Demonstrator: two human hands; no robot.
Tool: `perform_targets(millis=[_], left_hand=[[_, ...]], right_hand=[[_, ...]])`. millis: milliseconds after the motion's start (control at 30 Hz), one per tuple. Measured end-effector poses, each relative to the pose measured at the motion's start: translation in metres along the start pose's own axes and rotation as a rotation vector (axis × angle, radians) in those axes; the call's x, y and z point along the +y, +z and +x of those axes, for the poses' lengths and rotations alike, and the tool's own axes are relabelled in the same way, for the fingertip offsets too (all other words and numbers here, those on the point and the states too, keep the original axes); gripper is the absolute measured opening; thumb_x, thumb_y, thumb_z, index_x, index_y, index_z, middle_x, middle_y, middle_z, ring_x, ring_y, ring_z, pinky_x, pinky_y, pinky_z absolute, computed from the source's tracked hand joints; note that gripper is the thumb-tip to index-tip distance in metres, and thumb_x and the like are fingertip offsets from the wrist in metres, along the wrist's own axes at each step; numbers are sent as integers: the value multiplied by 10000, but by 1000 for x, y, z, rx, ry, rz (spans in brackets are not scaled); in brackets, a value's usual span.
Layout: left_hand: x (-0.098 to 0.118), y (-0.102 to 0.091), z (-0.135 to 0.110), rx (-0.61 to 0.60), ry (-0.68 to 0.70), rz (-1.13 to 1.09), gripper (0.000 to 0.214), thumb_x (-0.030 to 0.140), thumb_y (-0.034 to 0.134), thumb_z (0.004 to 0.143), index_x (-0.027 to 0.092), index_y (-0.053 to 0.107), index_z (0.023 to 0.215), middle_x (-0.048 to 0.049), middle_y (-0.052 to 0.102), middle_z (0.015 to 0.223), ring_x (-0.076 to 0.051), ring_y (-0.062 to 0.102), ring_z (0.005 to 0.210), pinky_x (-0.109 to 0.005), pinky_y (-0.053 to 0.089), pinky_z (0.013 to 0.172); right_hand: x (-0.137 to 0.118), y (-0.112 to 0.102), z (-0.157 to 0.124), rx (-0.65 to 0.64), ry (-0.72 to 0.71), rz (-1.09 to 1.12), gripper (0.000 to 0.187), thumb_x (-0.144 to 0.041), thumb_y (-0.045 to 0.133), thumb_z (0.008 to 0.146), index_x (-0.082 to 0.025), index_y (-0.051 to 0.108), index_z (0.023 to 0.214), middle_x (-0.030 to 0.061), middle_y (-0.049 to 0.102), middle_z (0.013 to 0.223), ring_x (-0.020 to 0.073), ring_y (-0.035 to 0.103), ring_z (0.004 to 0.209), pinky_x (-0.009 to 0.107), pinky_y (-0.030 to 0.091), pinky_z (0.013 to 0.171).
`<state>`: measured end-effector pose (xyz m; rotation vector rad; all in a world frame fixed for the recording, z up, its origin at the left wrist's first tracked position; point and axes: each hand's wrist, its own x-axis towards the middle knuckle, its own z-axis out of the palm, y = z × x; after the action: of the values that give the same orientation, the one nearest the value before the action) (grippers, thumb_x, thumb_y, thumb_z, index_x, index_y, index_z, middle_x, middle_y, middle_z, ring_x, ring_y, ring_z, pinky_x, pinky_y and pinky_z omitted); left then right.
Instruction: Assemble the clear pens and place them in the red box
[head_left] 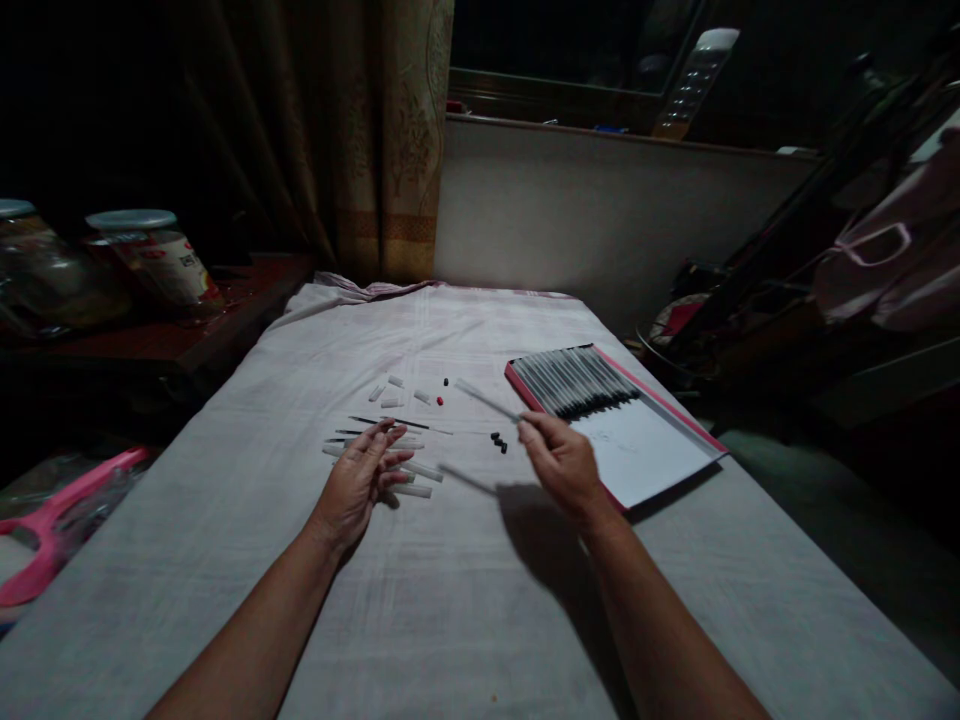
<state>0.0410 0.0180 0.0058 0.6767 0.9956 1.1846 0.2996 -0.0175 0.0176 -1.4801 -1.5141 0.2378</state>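
Observation:
My right hand is closed around one end of a clear, slim pen barrel, held above the cloth and pointing up to the left. Palm turned up, my left hand has its fingers curled, and a thin dark pen refill appears pinched at the thumb and index fingertips. Beneath and beside that hand lie several clear pen barrels and dark refills, partly hidden by the fingers. Beyond them are several short clear caps, a red plug and a black plug. Small black plugs lie between the hands.
A red-edged box with a row of clear, black-tipped pens lies at right. White cloth covers the table. Jars stand on a dark side table at left, above a pink-handled object. A bottle stands on the sill.

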Motion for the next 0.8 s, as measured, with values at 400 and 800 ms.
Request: perform_targets(millis=[400, 800], left_hand=[[11, -14, 5, -68, -142, -135, 222, 68, 541, 910, 131, 690, 1062, -96, 737, 964, -150, 728, 673, -197, 605, 505], [11, -13, 7, -79, -165, -152, 194, 75, 612, 871, 136, 698, 1034, -85, 739, 932, -163, 726, 705, -222, 612, 544]], right_hand=[[136, -101, 115, 148, 678, -774, 420, -370, 500, 858, -161, 785, 1084, 190, 750, 1032, 360, 684, 968, 386, 498, 742], [162, -88, 122, 62, 700, -856, 388, -358, 561, 827, -214, 774, 1118, 186, 729, 1114, 364, 644, 1064, 473, 474, 885]])
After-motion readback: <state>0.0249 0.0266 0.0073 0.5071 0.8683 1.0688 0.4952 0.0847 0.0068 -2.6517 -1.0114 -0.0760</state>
